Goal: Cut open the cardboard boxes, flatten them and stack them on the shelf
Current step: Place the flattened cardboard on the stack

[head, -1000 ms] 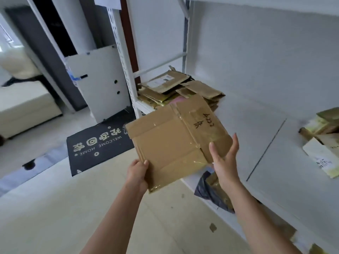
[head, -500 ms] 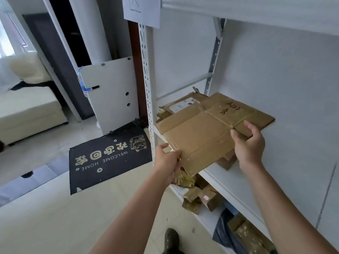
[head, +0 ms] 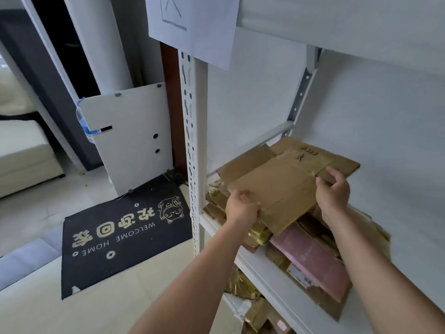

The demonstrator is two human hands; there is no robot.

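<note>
White metal shelf bears flattened brown cardboard; left hand, right hand each grip its edges.

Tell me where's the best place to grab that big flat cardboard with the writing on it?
Probably by its two near corners, coming from the open front of the shelf. The flattened cardboard lies flat on the pile, its front edge overhanging, so fingers can slip under. That is how the left hand and right hand hold it.
</note>
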